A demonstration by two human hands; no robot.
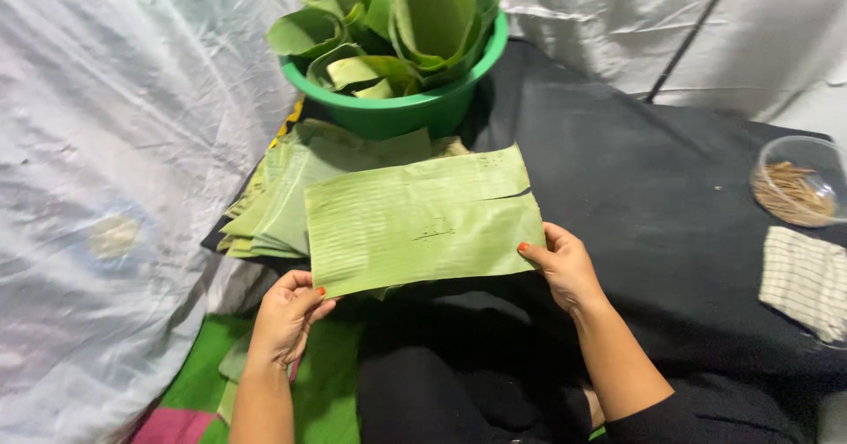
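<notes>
Two hands pinch leaf sheet (pixel 423 223) between them: left hand (pixel 287 313), right hand (pixel 565 266).

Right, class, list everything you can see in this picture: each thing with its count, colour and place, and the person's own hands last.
Flat rectangular banana leaf sheet: one, light green, held up at centre, a tear in its right edge.
Stack of cut leaf sheets: one pile, green, on the black cloth behind the held sheet.
Round plastic basin: one, green, top centre, filled with curled leaves.
Clear round bowl: one, right edge, holding thin brown sticks.
Folded checked cloth: one, white with dark lines, below the bowl.
Black cloth: one, covering the work surface.
White sheeting: left and behind.
Green mat: bottom left.
Left hand: fingers pinch the sheet's lower left corner.
Right hand: grips the sheet's right edge.
</notes>
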